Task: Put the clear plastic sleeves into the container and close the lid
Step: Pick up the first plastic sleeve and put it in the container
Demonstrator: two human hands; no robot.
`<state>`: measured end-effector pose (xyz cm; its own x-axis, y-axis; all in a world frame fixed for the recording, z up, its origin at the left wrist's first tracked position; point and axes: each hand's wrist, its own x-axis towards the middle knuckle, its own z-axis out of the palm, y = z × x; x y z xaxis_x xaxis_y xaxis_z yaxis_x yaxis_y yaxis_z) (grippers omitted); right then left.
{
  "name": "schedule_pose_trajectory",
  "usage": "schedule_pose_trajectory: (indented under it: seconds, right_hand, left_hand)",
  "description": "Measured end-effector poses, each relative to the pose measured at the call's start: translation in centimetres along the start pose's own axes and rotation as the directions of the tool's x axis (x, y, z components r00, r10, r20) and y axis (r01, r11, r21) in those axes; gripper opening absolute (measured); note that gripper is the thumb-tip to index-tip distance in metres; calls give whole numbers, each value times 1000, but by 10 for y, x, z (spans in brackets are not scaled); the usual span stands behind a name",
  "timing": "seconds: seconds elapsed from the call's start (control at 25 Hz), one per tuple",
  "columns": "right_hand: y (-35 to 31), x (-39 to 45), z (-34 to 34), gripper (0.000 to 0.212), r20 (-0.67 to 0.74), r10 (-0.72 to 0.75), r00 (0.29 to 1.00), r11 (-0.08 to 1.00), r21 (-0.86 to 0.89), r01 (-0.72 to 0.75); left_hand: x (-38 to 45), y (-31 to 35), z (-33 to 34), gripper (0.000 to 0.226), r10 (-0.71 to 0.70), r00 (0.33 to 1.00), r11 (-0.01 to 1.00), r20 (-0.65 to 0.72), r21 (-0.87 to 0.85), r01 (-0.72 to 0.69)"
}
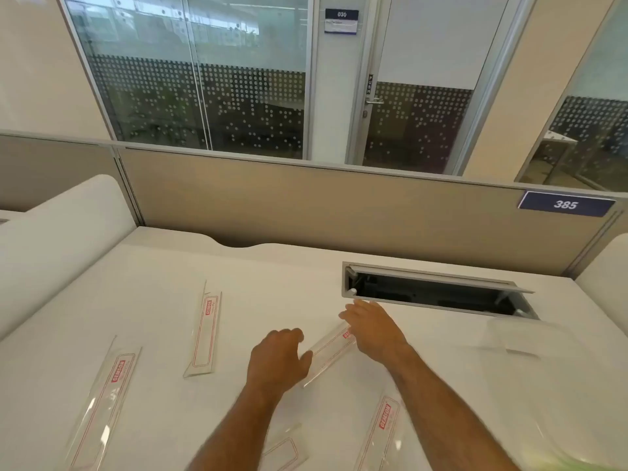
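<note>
Both hands are on one sleeve [331, 351] lying slantwise at the middle of the white table [163, 311]. The left hand [278, 363] has its fingers curled over the sleeve's near end; the thumb lies along its edge. The right hand [372, 329] covers the far end with fingers bent down on it, slightly apart; whether either hand truly pinches the plastic cannot be told.

Four more sleeves lie loose on the table: one [204, 334] to the left beyond the hands, one [102, 406] at the near left, one [382, 433] beside the right forearm, and one [282, 453] partly under the left forearm at the bottom edge.

The clear container [557, 433] sits at the near right, blurred, with its lid [520, 338] lying on the table beyond it, well apart from the held sleeve.

A cable hatch [438, 294] stands open in the table just beyond the right hand. Behind the table runs a beige partition [306, 202] bearing a blue plate [565, 204] marked 385, and farther back a glass wall [204, 96] and door [424, 96].
</note>
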<state>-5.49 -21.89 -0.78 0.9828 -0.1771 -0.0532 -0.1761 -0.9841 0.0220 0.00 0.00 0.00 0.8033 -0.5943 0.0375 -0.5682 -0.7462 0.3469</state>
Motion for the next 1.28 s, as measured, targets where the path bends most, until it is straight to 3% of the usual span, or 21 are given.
schedule_pose_trajectory:
  seconds: [0.16,0.36,0.56,0.68,0.76,0.8,1.04,1.28]
  right_hand:
    - [-1,7,2,41,23,9,1000,1000,-10,-9]
    - [6,6,5,42,21,22,1000,998,66,-24]
    - [10,-12,-6,35,28,41,999,974,222,-46]
    - [8,-28,-22,63,104,13,995,932,359,-50]
    - [2,-36,-34,90,145,-41,989,925,379,-17]
    - [0,-39,-39,93,150,-61,987,930,368,2]
    - [-10,-49,-56,63,126,-36,991,907,420,-20]
    - [-14,-61,-73,52,121,54,991,759,640,-120]
  left_hand:
    - [3,-3,3,24,-10,1000,1000,-13,-19,9]
    - [9,-5,4,23,14,1000,1000,-10,-22,-14]
    - [15,4,-7,17,-63,998,977,21,-202,66]
    - [19,9,-21,16,-89,991,934,101,-338,119]
    - [20,10,-31,14,-107,977,871,187,-457,183]
    - [20,10,-36,14,-115,969,835,220,-507,214]
    - [7,7,-56,16,-176,926,594,334,-714,371]
    - [-12,22,-71,63,-242,900,361,362,-828,430]
